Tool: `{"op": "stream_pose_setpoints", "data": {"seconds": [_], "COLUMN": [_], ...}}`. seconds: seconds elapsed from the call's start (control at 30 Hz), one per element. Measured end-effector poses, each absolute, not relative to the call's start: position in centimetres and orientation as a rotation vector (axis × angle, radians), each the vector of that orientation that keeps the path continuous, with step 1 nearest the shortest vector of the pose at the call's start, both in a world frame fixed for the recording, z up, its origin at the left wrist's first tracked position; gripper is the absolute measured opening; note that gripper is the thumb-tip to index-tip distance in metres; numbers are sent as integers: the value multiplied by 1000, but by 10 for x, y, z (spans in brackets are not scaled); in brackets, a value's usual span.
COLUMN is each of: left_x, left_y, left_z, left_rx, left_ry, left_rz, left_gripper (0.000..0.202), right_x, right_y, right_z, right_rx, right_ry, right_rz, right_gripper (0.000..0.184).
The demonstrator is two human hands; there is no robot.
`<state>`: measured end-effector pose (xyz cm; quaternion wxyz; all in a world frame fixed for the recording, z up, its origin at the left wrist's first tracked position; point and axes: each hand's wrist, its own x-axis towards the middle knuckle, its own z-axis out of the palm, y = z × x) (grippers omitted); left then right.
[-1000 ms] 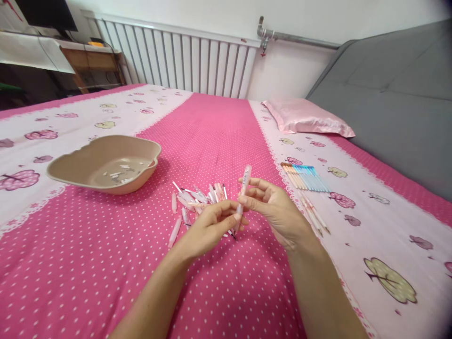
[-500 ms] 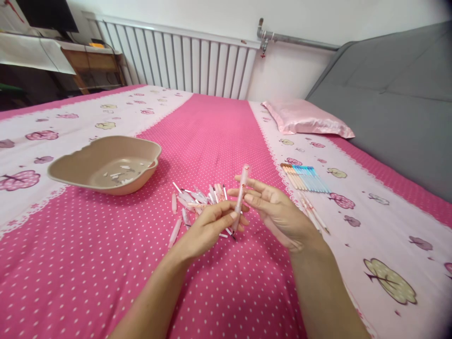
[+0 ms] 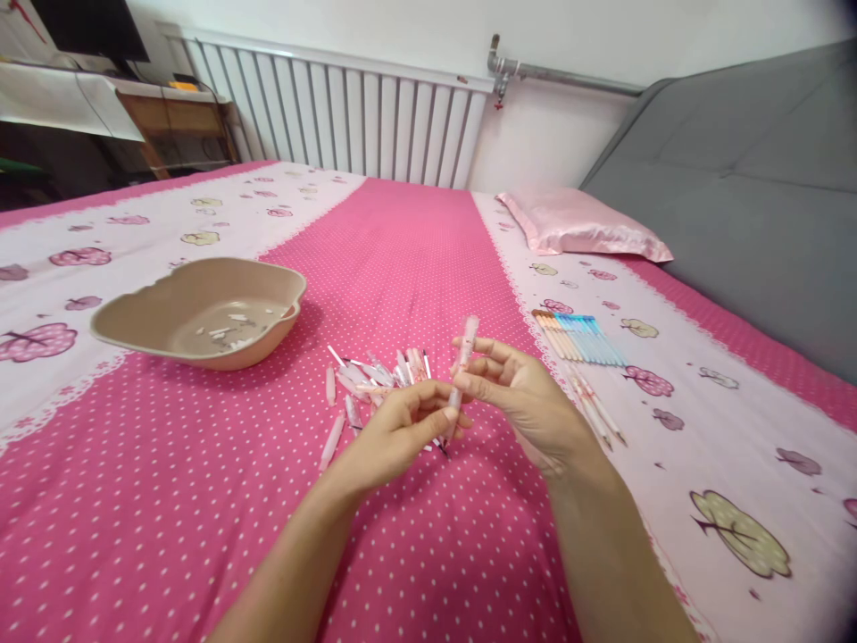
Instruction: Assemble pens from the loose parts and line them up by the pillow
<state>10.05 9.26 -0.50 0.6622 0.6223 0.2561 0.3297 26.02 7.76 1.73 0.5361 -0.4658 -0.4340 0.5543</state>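
A pale pink, translucent pen [image 3: 470, 335] stands tilted between both hands above the bed. My left hand [image 3: 410, 424] pinches its lower end between thumb and fingers. My right hand [image 3: 519, 393] grips the upper part, thumb in front and fingers behind. Just beyond my left hand lies a loose heap of pen parts [image 3: 361, 371]: pinkish barrels, caps and thin white refills. Off to the right, two assembled white-and-pink pens [image 3: 595, 406] lie side by side. Further back is a neat row of pens [image 3: 579, 339], some orange-brown and others blue.
A beige basin [image 3: 201, 295] holding small white bits sits on the left of the pink dotted bedspread [image 3: 415, 250]. At the back right lies a pink pillow [image 3: 582, 223] against the grey headboard [image 3: 750, 179]. A white radiator [image 3: 361, 116] runs along the wall.
My right hand's fingers have closed onto the upper part of the pen, where they were spread beside it before. The pen has shifted slightly right. My left hand keeps its pinch.
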Motion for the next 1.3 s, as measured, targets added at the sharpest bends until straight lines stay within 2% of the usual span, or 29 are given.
{"op": "stream_pose_setpoints", "data": {"seconds": [0.13,0.33,0.5,0.67,0.93,1.3], "left_x": [101,102,99,94,94,99], "left_y": [92,94,93,93,93,96], "left_z": [-5,-9,-4,-4,-3,-7], "left_rx": [1379,1313,1300,1299,1319,1321], "left_ry": [615,722,652,587,580,654], "left_rz": [761,790,800,736,711,782], "left_gripper": [21,31,25,23,22,29], "right_x": [259,256,257,257,258,259], "right_y": [77,76,74,72,74,77], "right_z": [18,20,25,29,25,18], "right_rx": [-1164,-1144,-983,-927,-921,-984], "right_ry": [-1045,-1081,-1058,-1059,-1025,-1047], "right_rz": [1262,1271,1455,1568,1550,1423], "right_gripper": [54,51,42,41,37,40]}}
